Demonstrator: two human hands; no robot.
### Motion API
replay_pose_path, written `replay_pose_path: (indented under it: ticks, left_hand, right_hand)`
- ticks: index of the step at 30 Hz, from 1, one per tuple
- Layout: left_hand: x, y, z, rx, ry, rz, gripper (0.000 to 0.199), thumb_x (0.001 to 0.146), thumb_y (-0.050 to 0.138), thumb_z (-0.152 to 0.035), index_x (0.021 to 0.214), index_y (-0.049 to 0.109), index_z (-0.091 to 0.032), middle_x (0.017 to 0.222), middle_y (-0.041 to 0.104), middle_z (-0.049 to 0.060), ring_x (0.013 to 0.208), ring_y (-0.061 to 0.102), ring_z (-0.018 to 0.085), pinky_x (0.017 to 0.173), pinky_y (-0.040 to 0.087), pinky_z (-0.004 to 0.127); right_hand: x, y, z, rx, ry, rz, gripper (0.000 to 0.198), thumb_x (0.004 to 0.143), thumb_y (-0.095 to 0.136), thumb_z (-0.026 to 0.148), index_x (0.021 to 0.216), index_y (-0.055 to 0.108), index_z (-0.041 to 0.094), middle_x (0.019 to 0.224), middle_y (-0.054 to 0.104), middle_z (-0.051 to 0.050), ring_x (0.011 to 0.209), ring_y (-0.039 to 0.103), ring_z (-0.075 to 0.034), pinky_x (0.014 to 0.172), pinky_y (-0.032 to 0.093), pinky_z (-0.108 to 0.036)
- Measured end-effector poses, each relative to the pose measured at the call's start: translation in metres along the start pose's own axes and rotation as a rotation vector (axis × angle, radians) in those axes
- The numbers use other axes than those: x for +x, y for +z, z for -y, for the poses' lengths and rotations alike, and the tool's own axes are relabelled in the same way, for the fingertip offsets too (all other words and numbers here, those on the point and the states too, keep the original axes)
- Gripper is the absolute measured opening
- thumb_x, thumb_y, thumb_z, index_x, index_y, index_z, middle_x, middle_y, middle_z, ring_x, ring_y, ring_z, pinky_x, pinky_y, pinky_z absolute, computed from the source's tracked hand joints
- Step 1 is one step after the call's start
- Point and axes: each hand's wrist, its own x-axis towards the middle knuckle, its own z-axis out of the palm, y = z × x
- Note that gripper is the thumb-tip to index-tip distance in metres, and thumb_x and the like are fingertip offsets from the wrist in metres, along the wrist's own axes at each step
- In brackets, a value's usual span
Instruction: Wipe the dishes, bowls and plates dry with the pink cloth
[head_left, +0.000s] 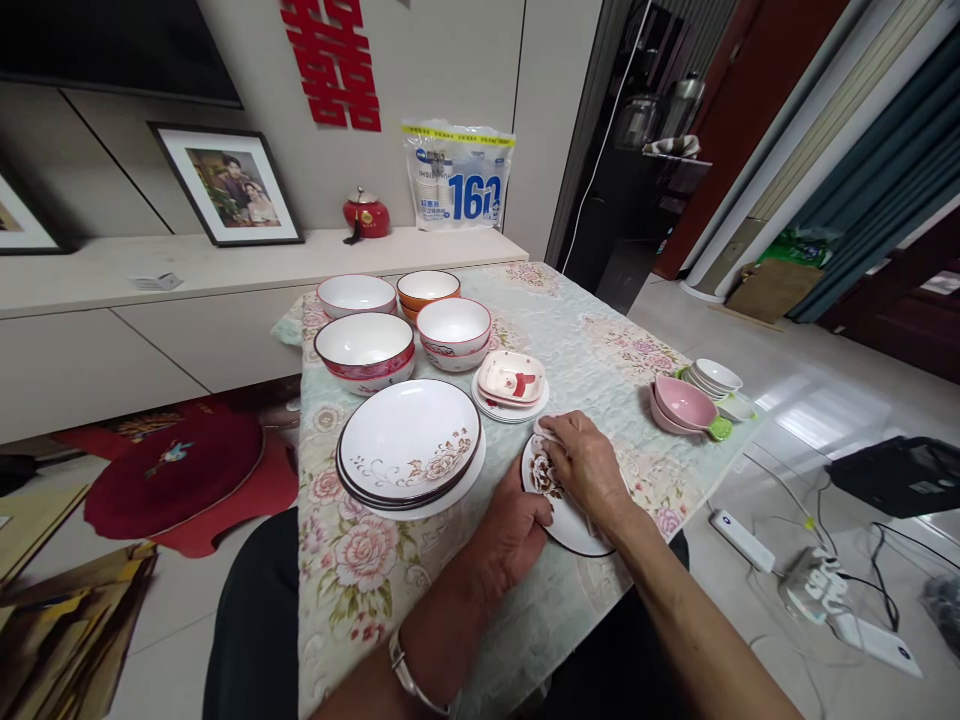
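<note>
Left of centre in the frame, a stack of large plates (412,430) stands on the floral tablecloth (420,600), with bowls (364,340) just behind it. Right of that stack, low in the middle, the person's left hand (514,530) grips the near-left edge of a small plate (574,528), thumb over the rim; the fingers beneath are hidden. The plate lies just below and right of the frame's centre, tilted, dark-rimmed and brown-flowered. It looks like glazed ceramic: probably stiff, fairly light, slippery if damp and liable to chip, so the rim, with fingers supporting underneath, seems the safest hold. The right hand (589,465) reaches across it, fingers bunched together, pinching a soft-looking pale cloth (541,427) at the plate's far edge. Farther right sit pink bowls (684,403).
</note>
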Motion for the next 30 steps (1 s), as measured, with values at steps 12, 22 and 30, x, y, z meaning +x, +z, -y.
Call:
replay_pose_path:
  ticks: [12,22,30]
  left_hand:
    - [0.001,0.003,-0.003,-0.151,-0.028,0.057,0.041,0.052,0.063,-0.003,0.090,0.070,-0.016,0.087,0.070,0.004,0.088,0.063,0.022,0.073,0.047,0.029]
    - [0.007,0.004,0.003,-0.195,-0.100,-0.083,0.036,0.089,0.057,-0.033,0.115,0.071,-0.012,0.116,0.076,0.015,0.118,0.065,0.033,0.103,0.049,0.046]
    - [0.004,0.010,0.002,-0.275,-0.111,-0.080,0.051,0.104,0.033,-0.041,0.116,0.070,-0.009,0.111,0.077,0.016,0.117,0.066,0.028,0.105,0.049,0.042]
  right_hand:
    - [-0.032,-0.022,-0.001,0.425,-0.306,0.190,0.021,0.095,0.059,0.015,0.107,0.072,0.026,0.103,0.074,-0.004,0.101,0.066,-0.021,0.090,0.052,-0.035]
    - [-0.053,-0.021,-0.029,-0.280,0.023,0.015,0.021,0.097,0.052,0.018,0.110,0.070,0.017,0.098,0.071,-0.012,0.088,0.065,-0.028,0.075,0.051,-0.037]
    - [-0.069,-0.015,0.012,-0.135,-0.030,-0.020,0.017,0.096,0.053,0.017,0.104,0.068,0.018,0.100,0.068,-0.012,0.090,0.065,-0.028,0.074,0.053,-0.037]
